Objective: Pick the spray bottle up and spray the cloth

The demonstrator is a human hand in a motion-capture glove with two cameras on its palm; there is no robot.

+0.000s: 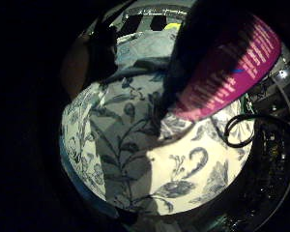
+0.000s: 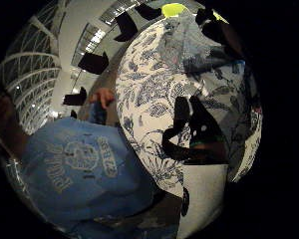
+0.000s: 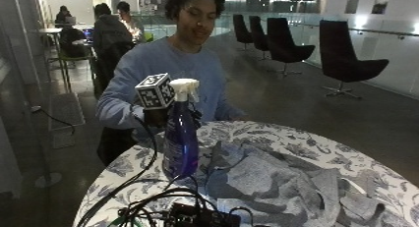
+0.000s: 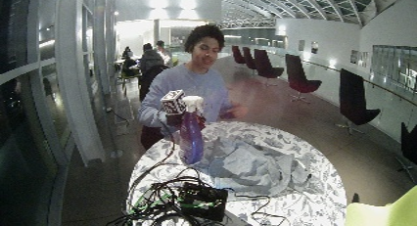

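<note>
**Gloved hand on the spray bottle, cloth spread beside it**

Nearest the outside camera, a dark box with a tangle of cables [image 3: 171, 207] lies at the edge of the round table [image 3: 298, 141], which wears a blue-and-white floral covering. Just behind the cables the spray bottle [image 3: 181, 138] stands upright, blue and translucent with a white trigger head; whether its base rests on the table or just above it I cannot tell. The gloved right hand [image 3: 159, 116] is curled round the bottle's neck below the head, fingers closed on it. In the little-finger palm view the bottle's magenta label [image 1: 232, 67] fills much of the picture, with the floral covering beneath. The grey cloth [image 3: 275, 180] lies crumpled on the table, just beside the bottle. Farther back sits the person, in a light blue sweatshirt [image 3: 167, 65].
</note>
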